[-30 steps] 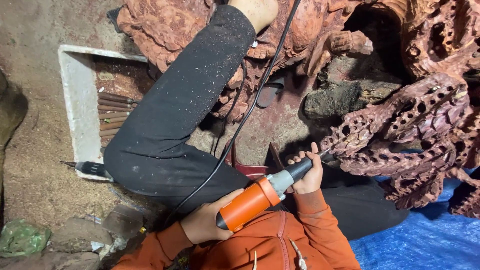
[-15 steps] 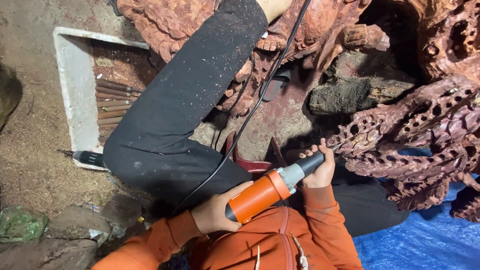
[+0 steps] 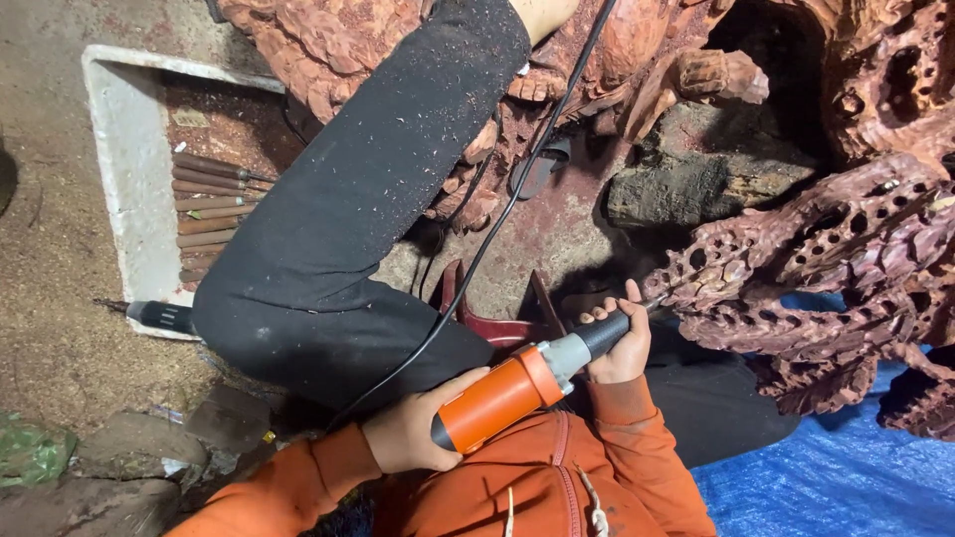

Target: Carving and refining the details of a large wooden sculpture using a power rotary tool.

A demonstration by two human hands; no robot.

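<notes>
An orange and grey electric die grinder (image 3: pixel 517 388) lies across my lap, its black cable (image 3: pixel 497 214) running up over my black trouser leg (image 3: pixel 368 209). My left hand (image 3: pixel 408 433) grips the orange rear body. My right hand (image 3: pixel 617 338) is wrapped around the black front neck. The thin bit touches the pierced, reddish-brown wood carving (image 3: pixel 826 268) at my right.
A white foam box (image 3: pixel 124 169) at the left holds several wooden-handled chisels (image 3: pixel 209 214); another black tool (image 3: pixel 159 316) rests on its edge. Sawdust covers the ground. A dark rock (image 3: pixel 706 184) sits under the carving, blue tarp (image 3: pixel 846 487) at lower right, stones (image 3: pixel 129 447) at lower left.
The view has shifted so the foam box and carving sit lower. Both hands keep their grip on the grinder, whose tip has moved up against the pierced carving.
</notes>
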